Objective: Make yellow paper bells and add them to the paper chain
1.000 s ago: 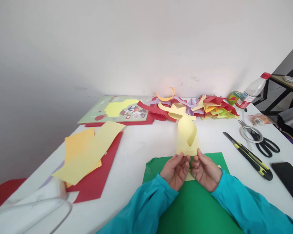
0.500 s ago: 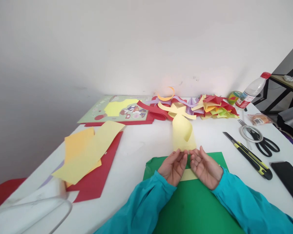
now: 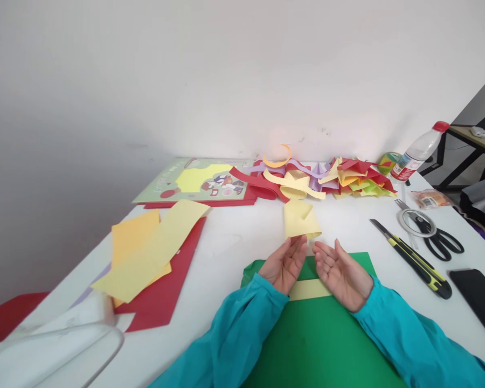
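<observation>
A pale yellow paper piece [image 3: 299,223], curled with a pointed cut at its top, sits on the table just beyond my fingertips. My left hand [image 3: 288,263] has its palm turned up and fingers stretched near the paper's lower edge; whether it touches cannot be made out. My right hand [image 3: 341,274] is also palm-up with fingers apart, a little right of the paper, holding nothing. Both hands are over a green sheet [image 3: 323,339]. Across that sheet between my wrists runs a pale yellow strip [image 3: 310,290].
Cut and folded papers [image 3: 364,175] line the wall. On the right are a utility knife [image 3: 414,261], scissors [image 3: 440,242], a tape roll [image 3: 417,222], a black phone-like slab [image 3: 479,302] and a bottle [image 3: 418,153]. Yellow sheets [image 3: 153,253] overlap red paper [image 3: 178,280] at left.
The pale yellow paper is let go; its raised curl has dropped and it now sits lower and rolled. My hands have drawn slightly apart, fingers straighter.
</observation>
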{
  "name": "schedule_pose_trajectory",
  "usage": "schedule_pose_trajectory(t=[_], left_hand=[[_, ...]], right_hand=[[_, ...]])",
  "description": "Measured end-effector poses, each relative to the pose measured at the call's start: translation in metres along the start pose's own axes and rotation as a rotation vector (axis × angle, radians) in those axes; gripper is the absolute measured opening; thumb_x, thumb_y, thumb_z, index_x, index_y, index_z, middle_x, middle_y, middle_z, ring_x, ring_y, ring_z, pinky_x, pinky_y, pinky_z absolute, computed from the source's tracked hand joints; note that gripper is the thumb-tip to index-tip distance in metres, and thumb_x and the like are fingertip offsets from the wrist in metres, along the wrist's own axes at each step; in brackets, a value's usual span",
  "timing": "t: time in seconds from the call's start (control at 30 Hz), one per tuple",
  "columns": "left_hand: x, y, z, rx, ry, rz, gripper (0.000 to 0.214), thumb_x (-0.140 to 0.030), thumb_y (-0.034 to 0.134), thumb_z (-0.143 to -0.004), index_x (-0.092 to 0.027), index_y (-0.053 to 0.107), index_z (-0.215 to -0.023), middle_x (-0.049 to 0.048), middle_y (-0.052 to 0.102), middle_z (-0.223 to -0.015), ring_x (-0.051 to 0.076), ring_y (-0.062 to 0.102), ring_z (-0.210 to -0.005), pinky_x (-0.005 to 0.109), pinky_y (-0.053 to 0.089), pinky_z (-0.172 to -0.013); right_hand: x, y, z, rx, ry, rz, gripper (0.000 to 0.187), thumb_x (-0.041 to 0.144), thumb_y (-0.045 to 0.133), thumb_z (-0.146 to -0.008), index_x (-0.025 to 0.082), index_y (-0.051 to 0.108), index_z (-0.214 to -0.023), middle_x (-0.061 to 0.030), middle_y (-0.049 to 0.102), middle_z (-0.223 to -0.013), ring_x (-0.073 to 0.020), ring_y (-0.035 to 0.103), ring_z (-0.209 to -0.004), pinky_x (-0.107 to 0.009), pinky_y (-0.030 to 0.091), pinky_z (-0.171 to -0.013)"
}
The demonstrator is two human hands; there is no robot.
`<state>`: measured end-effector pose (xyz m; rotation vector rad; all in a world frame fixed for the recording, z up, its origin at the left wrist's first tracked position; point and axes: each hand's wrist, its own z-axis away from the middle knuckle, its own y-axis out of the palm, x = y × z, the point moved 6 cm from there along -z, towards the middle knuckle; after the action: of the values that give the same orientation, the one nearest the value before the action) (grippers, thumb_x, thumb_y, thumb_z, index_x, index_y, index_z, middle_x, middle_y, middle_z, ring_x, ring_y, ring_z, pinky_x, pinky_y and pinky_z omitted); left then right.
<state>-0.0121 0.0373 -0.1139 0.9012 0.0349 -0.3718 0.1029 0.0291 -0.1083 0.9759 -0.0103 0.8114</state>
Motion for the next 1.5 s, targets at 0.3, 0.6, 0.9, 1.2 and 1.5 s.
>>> schedule_pose_trajectory(t=[0.3,0.6,0.9,1.2,1.5], left_hand=[[0.000,0.002,0.019,-0.015,-0.037,-0.174,0.023,-0.002,0.042,-0.086,-0.002,0.063,-0.078,0.0138,0.070,-0.078,0.016,0.070,-0.074,0.022,0.058,-0.065],[-0.012,-0.010,0.102,0.392,0.746,-1.514,0.022,-0.020,0.054,-0.083,-0.021,0.069,-0.099,0.0079,0.071,-0.097,0.021,0.067,-0.087,0.029,0.056,-0.078],[0.065,-0.041,0.088,0.396,1.425,-2.486,0.058,-0.049,0.055,-0.080,-0.007,0.056,-0.120,0.0192,0.059,-0.123,0.034,0.055,-0.112,0.043,0.051,-0.089],[0.063,-0.040,0.088,0.348,1.499,-2.516,0.052,-0.046,0.050,-0.083,-0.011,0.057,-0.120,0.0149,0.061,-0.120,0.030,0.055,-0.109,0.044,0.046,-0.089],[0.063,-0.041,0.088,0.330,1.482,-2.482,0.051,-0.046,0.047,-0.084,-0.012,0.056,-0.121,0.0129,0.061,-0.121,0.030,0.054,-0.109,0.044,0.043,-0.090]], right_hand=[[0.013,-0.001,-0.001,0.085,0.012,0.039,0.033,0.037,0.053,-0.088,0.006,0.067,-0.085,-0.0076,0.069,-0.068,-0.0094,0.064,-0.059,-0.018,0.053,-0.058],[0.057,0.002,0.067,0.094,-0.976,1.268,0.019,0.032,0.055,-0.086,0.021,0.070,-0.091,-0.0058,0.070,-0.084,-0.0171,0.063,-0.077,-0.030,0.049,-0.071],[-0.036,-0.012,0.082,0.028,-1.458,2.244,0.034,0.021,0.033,-0.094,0.016,0.066,-0.097,-0.0101,0.067,-0.095,-0.0221,0.058,-0.090,-0.037,0.045,-0.077],[-0.034,-0.016,0.081,0.009,-1.404,2.252,0.028,0.019,0.038,-0.093,0.013,0.060,-0.109,-0.0100,0.067,-0.093,-0.0191,0.058,-0.085,-0.034,0.045,-0.073],[-0.035,-0.013,0.082,-0.038,-1.446,2.345,0.034,0.019,0.033,-0.093,0.016,0.064,-0.106,-0.0110,0.067,-0.099,-0.0229,0.057,-0.092,-0.041,0.036,-0.083]])
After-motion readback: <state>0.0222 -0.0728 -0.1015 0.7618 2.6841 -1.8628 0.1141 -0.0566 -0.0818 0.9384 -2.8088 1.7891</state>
